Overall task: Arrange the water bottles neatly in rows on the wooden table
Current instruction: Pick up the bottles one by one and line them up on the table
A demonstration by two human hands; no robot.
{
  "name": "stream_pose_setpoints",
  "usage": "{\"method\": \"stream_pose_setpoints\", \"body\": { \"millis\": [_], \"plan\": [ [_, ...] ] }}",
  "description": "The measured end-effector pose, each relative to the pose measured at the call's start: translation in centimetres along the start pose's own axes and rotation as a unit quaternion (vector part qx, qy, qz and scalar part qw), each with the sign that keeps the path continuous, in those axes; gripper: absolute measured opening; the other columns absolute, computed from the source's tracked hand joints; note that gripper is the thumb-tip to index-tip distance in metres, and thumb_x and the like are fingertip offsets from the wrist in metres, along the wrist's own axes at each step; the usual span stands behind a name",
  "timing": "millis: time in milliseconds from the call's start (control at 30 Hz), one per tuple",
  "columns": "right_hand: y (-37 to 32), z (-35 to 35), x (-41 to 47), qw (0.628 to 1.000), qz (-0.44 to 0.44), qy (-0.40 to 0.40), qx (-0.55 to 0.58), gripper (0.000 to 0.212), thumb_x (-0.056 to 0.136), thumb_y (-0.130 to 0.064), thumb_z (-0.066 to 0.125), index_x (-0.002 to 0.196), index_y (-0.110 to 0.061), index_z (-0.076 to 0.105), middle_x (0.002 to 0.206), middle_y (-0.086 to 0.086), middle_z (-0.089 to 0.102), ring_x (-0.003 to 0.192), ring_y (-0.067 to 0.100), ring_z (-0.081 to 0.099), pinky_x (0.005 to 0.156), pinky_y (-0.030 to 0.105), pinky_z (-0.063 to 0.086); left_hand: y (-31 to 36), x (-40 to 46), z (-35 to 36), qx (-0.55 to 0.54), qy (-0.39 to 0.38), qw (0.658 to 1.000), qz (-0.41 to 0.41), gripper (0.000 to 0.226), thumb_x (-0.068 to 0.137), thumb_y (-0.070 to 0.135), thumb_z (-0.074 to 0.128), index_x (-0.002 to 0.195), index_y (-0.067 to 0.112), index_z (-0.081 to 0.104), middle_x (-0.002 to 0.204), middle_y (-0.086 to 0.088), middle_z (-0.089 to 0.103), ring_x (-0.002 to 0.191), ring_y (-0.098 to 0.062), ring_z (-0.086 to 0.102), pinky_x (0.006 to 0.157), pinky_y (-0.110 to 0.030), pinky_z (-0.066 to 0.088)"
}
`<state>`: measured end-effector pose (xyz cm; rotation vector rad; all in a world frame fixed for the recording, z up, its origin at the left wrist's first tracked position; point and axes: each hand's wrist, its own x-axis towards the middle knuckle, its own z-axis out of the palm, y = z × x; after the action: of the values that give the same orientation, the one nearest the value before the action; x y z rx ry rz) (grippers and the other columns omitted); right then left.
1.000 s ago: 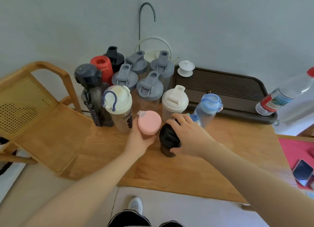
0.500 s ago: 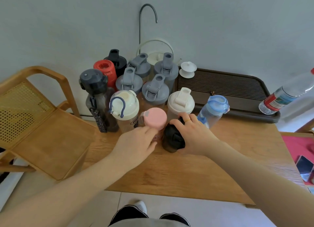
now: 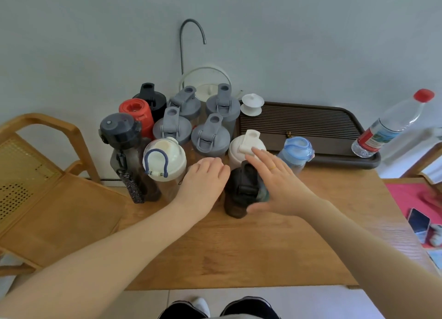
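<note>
A dark bottle stands at the front of a packed cluster of bottles on the wooden surface, the right hand spread flat beside it, fingers apart, gripping nothing. The left hand lies open over a bottle hidden beneath it. Most bottles already stand in rough rows; a blue-lidded bottle at the row's right end, leaning in this view, and a clear bottle with a red cap tilted on the brown tray look unplaced. All are capped; contents cannot be told.
</note>
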<state>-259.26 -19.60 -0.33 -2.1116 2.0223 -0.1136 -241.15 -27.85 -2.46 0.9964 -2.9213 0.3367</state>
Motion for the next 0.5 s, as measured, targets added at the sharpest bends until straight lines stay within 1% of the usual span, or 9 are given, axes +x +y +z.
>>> {"method": "stream_pose_setpoints", "body": {
  "millis": [67, 100, 133, 200, 267, 333, 400, 467, 500],
  "plan": [
    [1.8, -0.8, -0.7, 0.984, 0.074, 0.122, 0.105, 0.079, 0.077, -0.057, 0.055, 0.141, -0.018, 0.03, 0.155, 0.006, 0.02, 0.143, 0.025, 0.014, 0.115, 0.043, 0.016, 0.2, 0.1, -0.1, -0.004, -0.034, 0.999, 0.016, 0.073, 0.071, 0.031, 0.074, 0.131, 0.011, 0.036, 0.132, -0.016, 0.046, 0.123, -0.032, 0.043, 0.097, -0.041, 0.042],
    [3.1, -1.2, -0.8, 0.969, 0.123, 0.175, 0.125, 0.066, 0.082, -0.05, 0.05, 0.138, -0.017, 0.036, 0.153, 0.006, 0.025, 0.142, 0.026, 0.017, 0.113, 0.043, 0.018, 0.3, 0.2, -0.1, -0.008, -0.045, 0.998, 0.031, 0.081, 0.076, 0.039, 0.069, 0.138, 0.011, 0.025, 0.141, -0.017, 0.035, 0.131, -0.034, 0.033, 0.104, -0.044, 0.034],
    [4.4, -1.4, -0.7, 0.956, 0.17, 0.205, 0.126, 0.056, 0.087, -0.04, 0.05, 0.137, -0.016, 0.039, 0.152, 0.007, 0.027, 0.141, 0.027, 0.017, 0.112, 0.042, 0.02, 0.4, 0.4, -0.1, -0.017, -0.049, 0.998, 0.038, 0.087, 0.077, 0.046, 0.065, 0.141, 0.013, 0.015, 0.147, -0.016, 0.026, 0.135, -0.034, 0.024, 0.109, -0.046, 0.027],
    [7.1, -1.6, 0.1, 0.947, 0.234, 0.181, 0.123, 0.051, 0.091, -0.024, 0.051, 0.139, -0.017, 0.035, 0.153, 0.009, 0.022, 0.141, 0.029, 0.015, 0.112, 0.042, 0.021, 0.8, 0.9, -0.4, -0.038, -0.051, 0.997, 0.047, 0.095, 0.076, 0.055, 0.06, 0.144, 0.016, 0.005, 0.152, -0.013, 0.016, 0.139, -0.031, 0.015, 0.112, -0.046, 0.016],
    [8.8, -1.5, 1.3, 0.948, 0.257, 0.12, 0.147, 0.058, 0.09, -0.022, 0.054, 0.142, -0.019, 0.03, 0.155, 0.01, 0.016, 0.142, 0.031, 0.013, 0.112, 0.045, 0.022, 1.4, 1.6, -0.3, -0.078, -0.052, 0.994, 0.055, 0.099, 0.075, 0.059, 0.059, 0.145, 0.021, 0.0, 0.153, -0.01, 0.015, 0.14, -0.028, 0.014, 0.113, -0.043, 0.012],
    [9.7, -1.2, 2.6, 0.951, 0.254, 0.087, 0.153, 0.064, 0.088, -0.026, 0.057, 0.144, -0.02, 0.026, 0.155, 0.01, 0.015, 0.141, 0.033, 0.017, 0.11, 0.046, 0.026, 2.0, 2.3, -0.4, -0.101, -0.062, 0.991, 0.057, 0.099, 0.075, 0.06, 0.058, 0.145, 0.027, -0.003, 0.152, -0.009, 0.016, 0.138, -0.027, 0.017, 0.113, -0.041, 0.011],
    [10.2, -1.1, 3.6, 0.953, 0.25, 0.074, 0.154, 0.068, 0.085, -0.03, 0.061, 0.143, -0.021, 0.027, 0.152, 0.01, 0.022, 0.134, 0.032, 0.031, 0.104, 0.043, 0.036, 2.4, 2.8, -0.6, -0.102, -0.079, 0.99, 0.05, 0.097, 0.076, 0.059, 0.057, 0.145, 0.029, -0.004, 0.151, -0.01, 0.015, 0.137, -0.028, 0.02, 0.113, -0.042, 0.01],
    [10.5, -1.4, 4.2, 0.954, 0.243, 0.065, 0.161, 0.064, 0.083, -0.031, 0.063, 0.138, -0.022, 0.032, 0.143, 0.012, 0.033, 0.119, 0.03, 0.046, 0.092, 0.038, 0.044, 2.7, 3.0, -0.6, -0.104, -0.086, 0.99, 0.034, 0.095, 0.077, 0.057, 0.058, 0.144, 0.03, -0.003, 0.15, -0.011, 0.015, 0.134, -0.029, 0.024, 0.113, -0.043, 0.01],
    [10.7, -1.6, 4.5, 0.959, 0.232, 0.062, 0.153, 0.061, 0.082, -0.032, 0.064, 0.135, -0.022, 0.035, 0.139, 0.012, 0.036, 0.113, 0.029, 0.05, 0.087, 0.036, 0.046, 3.0, 3.1, -0.6, -0.106, -0.088, 0.99, 0.025, 0.094, 0.077, 0.055, 0.058, 0.144, 0.029, -0.003, 0.149, -0.011, 0.016, 0.132, -0.03, 0.026, 0.113, -0.044, 0.01]
  ]
}}
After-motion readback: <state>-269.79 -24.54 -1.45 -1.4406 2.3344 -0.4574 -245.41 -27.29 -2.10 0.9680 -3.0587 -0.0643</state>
